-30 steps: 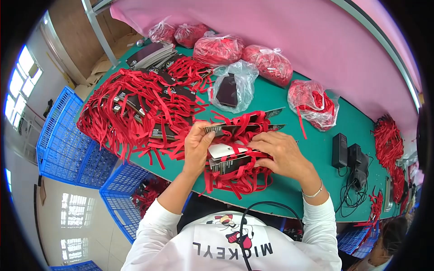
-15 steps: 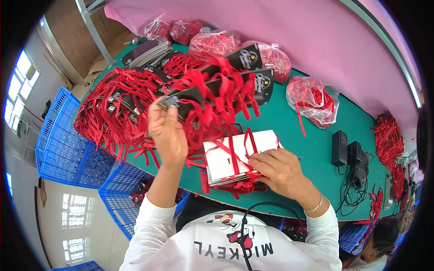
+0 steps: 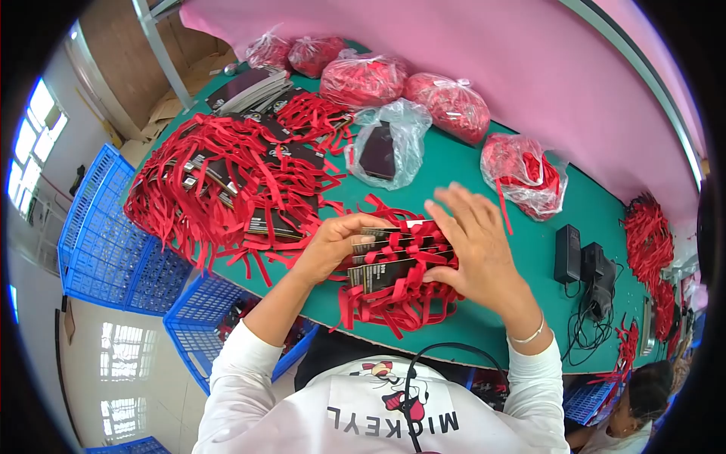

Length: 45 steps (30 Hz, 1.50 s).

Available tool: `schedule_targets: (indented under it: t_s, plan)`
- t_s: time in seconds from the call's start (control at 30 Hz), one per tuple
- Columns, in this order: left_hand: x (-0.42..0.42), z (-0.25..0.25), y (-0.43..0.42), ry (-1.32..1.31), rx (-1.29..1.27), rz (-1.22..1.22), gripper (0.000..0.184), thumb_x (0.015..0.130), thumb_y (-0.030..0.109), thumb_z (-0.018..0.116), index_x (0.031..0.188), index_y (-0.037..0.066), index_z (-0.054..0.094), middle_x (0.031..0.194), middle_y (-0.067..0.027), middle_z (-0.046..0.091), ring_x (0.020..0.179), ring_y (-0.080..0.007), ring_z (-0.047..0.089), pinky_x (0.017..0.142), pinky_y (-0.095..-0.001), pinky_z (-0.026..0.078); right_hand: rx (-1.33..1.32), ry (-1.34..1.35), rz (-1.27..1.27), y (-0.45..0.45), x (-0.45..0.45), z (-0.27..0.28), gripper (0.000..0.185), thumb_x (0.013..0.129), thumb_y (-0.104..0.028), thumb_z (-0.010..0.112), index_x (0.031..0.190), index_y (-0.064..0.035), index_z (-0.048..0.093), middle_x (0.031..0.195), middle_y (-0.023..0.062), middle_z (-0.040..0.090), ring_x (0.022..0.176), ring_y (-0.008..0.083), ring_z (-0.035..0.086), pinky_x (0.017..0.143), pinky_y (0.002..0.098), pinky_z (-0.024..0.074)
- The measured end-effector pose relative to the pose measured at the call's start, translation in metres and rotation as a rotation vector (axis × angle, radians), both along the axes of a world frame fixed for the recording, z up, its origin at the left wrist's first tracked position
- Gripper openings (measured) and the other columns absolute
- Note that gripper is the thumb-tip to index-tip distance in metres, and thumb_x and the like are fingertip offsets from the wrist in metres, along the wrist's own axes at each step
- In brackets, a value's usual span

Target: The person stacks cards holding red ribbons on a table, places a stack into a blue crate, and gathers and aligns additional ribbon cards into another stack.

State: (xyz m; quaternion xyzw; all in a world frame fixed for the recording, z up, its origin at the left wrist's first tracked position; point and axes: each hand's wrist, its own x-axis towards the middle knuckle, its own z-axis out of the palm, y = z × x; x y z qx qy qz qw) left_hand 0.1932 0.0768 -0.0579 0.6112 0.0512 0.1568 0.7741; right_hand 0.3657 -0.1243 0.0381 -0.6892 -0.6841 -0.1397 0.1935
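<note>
Black cards with red ribbons [image 3: 386, 274] form a stack near the table's front edge. My left hand [image 3: 336, 246] pinches the left end of the upper cards between thumb and fingers. At the stack's right side is my right hand [image 3: 475, 253], its fingers spread and raised, the thumb close to the ribbons. A large heap of red-ribboned black cards [image 3: 227, 181] lies to the left. Behind the stack, a clear plastic bag [image 3: 408, 144] has a dark item [image 3: 378, 155] in it.
Several bags of red ribbon [image 3: 363, 79] line the back of the green table [image 3: 446, 170]. Black adapters [image 3: 567, 253] with cables lie at right, near hanging red ribbons [image 3: 649, 242]. Blue crates [image 3: 121, 234] stand at left. A person [image 3: 631, 416] is at lower right.
My left hand has come down and right with its lifted cards, onto the stack, covering the white card faces. My right hand has risen off the stack and spread its fingers.
</note>
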Motion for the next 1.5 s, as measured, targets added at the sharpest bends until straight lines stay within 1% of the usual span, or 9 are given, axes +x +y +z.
schedule_targets:
  t_s: [0.13,0.27,0.47,0.73,0.93,1.03,1.17,1.33,1.5]
  plan:
    - [-0.014,0.017,0.008,0.031,-0.282,-0.164,0.092,0.083,0.043,0.080,0.152,0.003,0.033,0.144,-0.0147,0.050,0.137,-0.0241,0.046,0.115,-0.0386,0.035,-0.160,0.218,0.068,0.014,0.020,-0.011,0.063,0.069,-0.041,0.082,0.118,-0.0050,0.065,0.106,0.0118,0.071,0.096,0.0303,0.064,0.086,0.0422,0.0447]
    - [-0.022,-0.006,-0.011,-0.010,0.532,0.015,0.130,0.058,0.037,0.096,0.158,0.009,0.019,0.155,-0.0168,0.035,0.145,-0.0297,0.033,0.119,-0.0445,0.026,-0.221,0.243,0.036,0.010,0.019,-0.014,0.064,0.068,-0.040,0.083,0.118,-0.0048,0.065,0.112,0.0133,0.069,0.100,0.0314,0.063,0.088,0.0434,0.0443]
    - [-0.034,0.002,-0.056,-0.179,0.984,0.351,0.080,0.063,0.013,0.090,0.135,0.008,0.055,0.130,-0.0183,0.059,0.123,-0.0394,0.055,0.104,-0.0468,0.046,-0.223,0.093,0.095,-0.015,-0.008,-0.001,0.103,0.052,-0.050,0.088,0.139,-0.0075,0.052,0.137,0.0132,0.055,0.114,0.0346,0.054,0.098,0.0454,0.0387]
    - [-0.073,0.033,0.010,-0.007,1.005,-0.023,0.077,0.072,0.019,0.085,0.141,0.008,0.053,0.142,-0.0119,0.056,0.134,-0.0323,0.050,0.113,-0.0441,0.039,-0.325,0.123,0.088,-0.017,-0.013,-0.002,0.092,0.045,-0.041,0.092,0.124,-0.0069,0.061,0.118,0.0058,0.065,0.104,0.0261,0.057,0.090,0.0414,0.0396]
    - [-0.135,0.065,0.132,0.659,1.103,1.020,0.023,0.091,0.023,0.067,0.092,0.002,0.077,0.062,-0.0124,0.067,0.056,-0.0218,0.066,0.062,-0.0372,0.052,-0.266,0.127,0.117,-0.018,-0.010,-0.004,0.089,0.043,-0.042,0.092,0.119,-0.0061,0.062,0.114,0.0064,0.066,0.103,0.0265,0.057,0.089,0.0409,0.0406]
    - [-0.121,0.055,0.128,0.964,0.977,1.032,0.038,0.088,0.039,0.070,0.079,0.003,0.075,0.077,-0.0207,0.069,0.080,-0.0391,0.069,0.072,-0.0484,0.052,-0.266,0.139,0.125,-0.018,-0.009,-0.005,0.091,0.042,-0.042,0.093,0.120,-0.0059,0.062,0.114,0.0076,0.065,0.104,0.0276,0.057,0.089,0.0410,0.0411]
    - [-0.103,0.036,0.139,0.909,0.835,1.197,0.047,0.085,0.049,0.072,0.076,0.002,0.073,0.078,-0.0224,0.069,0.082,-0.0424,0.067,0.073,-0.0526,0.051,-0.266,0.133,0.121,-0.018,-0.009,-0.005,0.089,0.045,-0.042,0.092,0.120,-0.0061,0.062,0.118,0.0068,0.066,0.104,0.0263,0.057,0.090,0.0405,0.0409]
    - [-0.104,0.010,0.157,0.173,0.249,1.259,0.028,0.085,0.010,0.076,0.063,0.004,0.059,0.057,0.0002,0.054,0.049,-0.0090,0.054,0.045,-0.0261,0.036,-0.267,0.140,0.129,-0.021,-0.007,-0.006,0.088,0.047,-0.041,0.093,0.122,-0.0061,0.062,0.118,0.0071,0.066,0.105,0.0263,0.057,0.091,0.0400,0.0408]
    - [-0.111,0.040,0.105,-0.157,0.034,1.184,0.018,0.092,0.007,0.069,0.077,0.006,0.060,0.065,-0.0029,0.061,0.055,-0.0114,0.062,0.046,-0.0223,0.046,-0.264,0.147,0.139,-0.020,-0.005,-0.009,0.089,0.048,-0.042,0.093,0.123,-0.0060,0.062,0.118,0.0075,0.066,0.106,0.0260,0.057,0.092,0.0394,0.0405]
